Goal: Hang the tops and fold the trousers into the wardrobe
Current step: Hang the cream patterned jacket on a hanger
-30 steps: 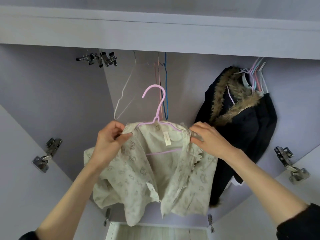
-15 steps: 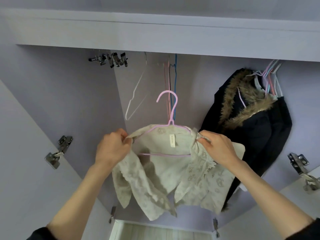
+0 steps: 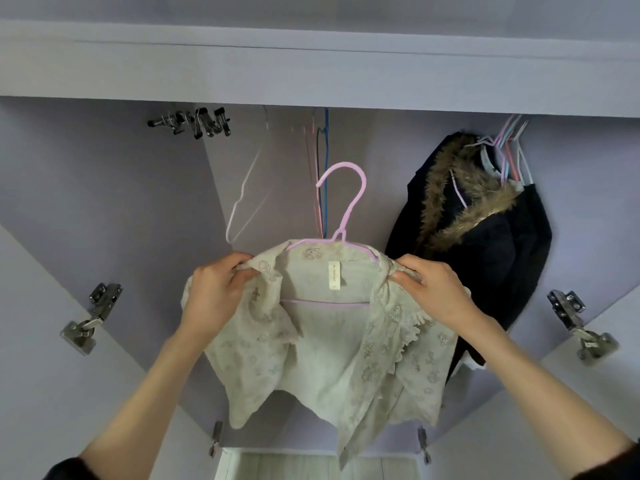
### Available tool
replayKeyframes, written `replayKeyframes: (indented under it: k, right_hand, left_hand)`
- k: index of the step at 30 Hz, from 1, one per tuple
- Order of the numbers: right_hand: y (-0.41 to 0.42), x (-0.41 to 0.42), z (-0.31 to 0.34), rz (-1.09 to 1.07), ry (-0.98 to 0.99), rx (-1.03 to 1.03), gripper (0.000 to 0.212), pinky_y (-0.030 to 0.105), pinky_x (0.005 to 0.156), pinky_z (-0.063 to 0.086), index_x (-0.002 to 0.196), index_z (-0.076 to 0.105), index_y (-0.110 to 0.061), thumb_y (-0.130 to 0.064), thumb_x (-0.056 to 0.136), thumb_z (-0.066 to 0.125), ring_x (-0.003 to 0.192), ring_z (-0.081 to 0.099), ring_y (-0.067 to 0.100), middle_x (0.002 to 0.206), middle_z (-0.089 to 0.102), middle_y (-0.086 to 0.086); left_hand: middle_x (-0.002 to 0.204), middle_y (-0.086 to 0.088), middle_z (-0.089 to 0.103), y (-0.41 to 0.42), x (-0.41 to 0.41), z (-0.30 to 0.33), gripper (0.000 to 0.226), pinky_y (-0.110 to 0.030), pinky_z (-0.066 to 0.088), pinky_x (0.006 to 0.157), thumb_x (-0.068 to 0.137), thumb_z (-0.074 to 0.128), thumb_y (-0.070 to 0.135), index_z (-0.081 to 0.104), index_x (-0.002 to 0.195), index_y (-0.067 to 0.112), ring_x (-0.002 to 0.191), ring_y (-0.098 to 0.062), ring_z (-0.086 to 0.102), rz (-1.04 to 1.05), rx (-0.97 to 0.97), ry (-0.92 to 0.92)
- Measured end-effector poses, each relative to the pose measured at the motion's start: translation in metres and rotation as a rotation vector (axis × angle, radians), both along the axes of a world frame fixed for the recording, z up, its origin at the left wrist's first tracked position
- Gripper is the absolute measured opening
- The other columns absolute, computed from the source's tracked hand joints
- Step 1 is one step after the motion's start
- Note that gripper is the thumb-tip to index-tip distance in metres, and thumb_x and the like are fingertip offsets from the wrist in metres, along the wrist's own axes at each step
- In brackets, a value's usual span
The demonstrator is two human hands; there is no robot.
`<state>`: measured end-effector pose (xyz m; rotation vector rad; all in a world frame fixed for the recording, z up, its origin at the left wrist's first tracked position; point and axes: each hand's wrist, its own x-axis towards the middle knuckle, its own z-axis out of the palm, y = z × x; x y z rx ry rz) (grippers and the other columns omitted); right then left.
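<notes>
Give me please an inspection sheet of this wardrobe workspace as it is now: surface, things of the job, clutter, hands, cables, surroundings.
Surface: nothing seen; work is held in the air before the open wardrobe.
Job's things: cream blouse sits on the pink hanger, whose hook is not on any rail.
Clutter: empty hangers hang at centre; more hangers above the black fur-trimmed coat; metal clips at upper left.
Hands: left hand and right hand each pinch a shoulder of the blouse.
Cables: nothing seen.
Surroundings: door hinges on both sides; the rail itself is hidden.
</notes>
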<state>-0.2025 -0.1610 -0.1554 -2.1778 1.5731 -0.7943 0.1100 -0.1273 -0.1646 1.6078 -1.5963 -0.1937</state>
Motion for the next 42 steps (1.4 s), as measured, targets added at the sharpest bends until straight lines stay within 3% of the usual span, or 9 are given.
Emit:
replayKeyframes:
  k: [5, 8, 11, 16, 22, 27, 31, 37, 42]
  right_hand:
    - [0.009, -0.027, 0.001, -0.096, 0.119, 0.002, 0.036, 0.026, 0.054, 0.033, 0.062, 0.044, -0.024, -0.046, 0.089, 0.053, 0.053, 0.040, 0.009, 0.056, 0.043, -0.005]
    - [0.013, -0.026, 0.000, -0.007, 0.042, 0.022, 0.016, 0.028, 0.079, 0.044, 0.097, 0.064, -0.019, -0.032, 0.089, 0.062, 0.085, 0.053, 0.010, 0.089, 0.058, -0.005]
    - [0.015, -0.006, 0.015, 0.110, -0.066, -0.062, 0.037, 0.025, 0.092, 0.041, 0.120, 0.061, -0.016, -0.028, 0.086, 0.066, 0.102, 0.050, 0.012, 0.109, 0.056, -0.002]
    - [0.021, 0.022, 0.024, 0.211, -0.205, 0.147, 0.025, 0.024, 0.057, 0.028, 0.069, 0.058, -0.007, -0.019, 0.091, 0.060, 0.059, 0.033, 0.010, 0.064, 0.046, 0.000]
    - [0.033, 0.000, 0.021, 0.180, -0.401, 0.278, 0.009, 0.025, 0.073, 0.041, 0.080, 0.067, -0.016, -0.011, 0.087, 0.064, 0.073, 0.052, 0.010, 0.083, 0.064, 0.001]
    - [0.041, -0.029, 0.021, 0.102, -0.387, 0.270, 0.014, 0.027, 0.076, 0.042, 0.084, 0.071, -0.001, -0.014, 0.086, 0.066, 0.076, 0.053, 0.018, 0.091, 0.063, 0.014]
    - [0.043, -0.049, 0.024, 0.045, -0.437, 0.342, 0.016, 0.014, 0.072, 0.046, 0.080, 0.068, -0.005, -0.016, 0.090, 0.061, 0.069, 0.058, 0.003, 0.069, 0.065, -0.003]
    - [0.027, -0.075, 0.027, -0.133, -0.637, 0.427, 0.015, 0.009, 0.061, 0.045, 0.078, 0.070, -0.011, -0.012, 0.090, 0.061, 0.062, 0.059, 0.000, 0.067, 0.064, -0.001]
    - [0.001, -0.084, 0.031, -0.197, -0.788, 0.637, 0.009, 0.016, 0.066, 0.048, 0.087, 0.071, -0.007, -0.006, 0.087, 0.062, 0.070, 0.061, 0.009, 0.073, 0.067, 0.002]
  left_hand:
    - [0.070, 0.018, 0.065, -0.010, -0.005, 0.005, 0.011, -0.006, 0.039, 0.059, 0.083, 0.068, 0.015, 0.068, 0.081, 0.025, 0.070, -0.002, 0.058, -0.026, 0.046, 0.152]
    - [0.072, 0.018, 0.065, -0.007, -0.010, -0.001, 0.015, -0.007, 0.039, 0.059, 0.083, 0.068, 0.011, 0.067, 0.076, 0.025, 0.066, 0.003, 0.058, -0.064, 0.078, 0.193]
    - [0.072, 0.014, 0.067, -0.003, -0.013, -0.006, 0.031, -0.011, 0.041, 0.059, 0.082, 0.068, 0.008, 0.062, 0.071, 0.037, 0.068, -0.007, 0.061, -0.122, 0.106, 0.225]
    - [0.072, 0.010, 0.069, -0.002, -0.034, -0.008, 0.028, -0.032, 0.050, 0.072, 0.083, 0.068, 0.010, 0.065, 0.072, 0.035, 0.074, -0.017, 0.064, -0.218, 0.216, 0.254]
    - [0.075, 0.012, 0.070, -0.002, -0.053, -0.017, 0.023, -0.037, 0.051, 0.078, 0.084, 0.067, 0.012, 0.068, 0.075, 0.033, 0.077, -0.012, 0.066, -0.318, 0.328, 0.271]
    - [0.074, 0.011, 0.070, -0.003, -0.080, -0.024, 0.024, -0.027, 0.049, 0.072, 0.084, 0.067, 0.007, 0.068, 0.074, 0.030, 0.068, -0.002, 0.063, -0.387, 0.362, 0.278]
    - [0.076, 0.015, 0.069, -0.011, -0.106, -0.024, 0.023, -0.025, 0.049, 0.076, 0.085, 0.066, 0.015, 0.067, 0.078, 0.037, 0.080, -0.004, 0.065, -0.366, 0.362, 0.206]
    - [0.121, 0.004, 0.060, -0.022, -0.136, -0.011, 0.031, 0.007, 0.027, 0.082, 0.094, 0.055, 0.011, 0.061, 0.123, 0.018, 0.108, -0.011, 0.056, -0.422, 0.215, -0.071]
    - [0.124, -0.011, 0.059, -0.025, -0.148, 0.021, 0.032, -0.036, 0.037, 0.106, 0.087, 0.055, -0.007, 0.064, 0.117, 0.003, 0.129, -0.029, 0.045, -0.374, -0.147, -0.264]
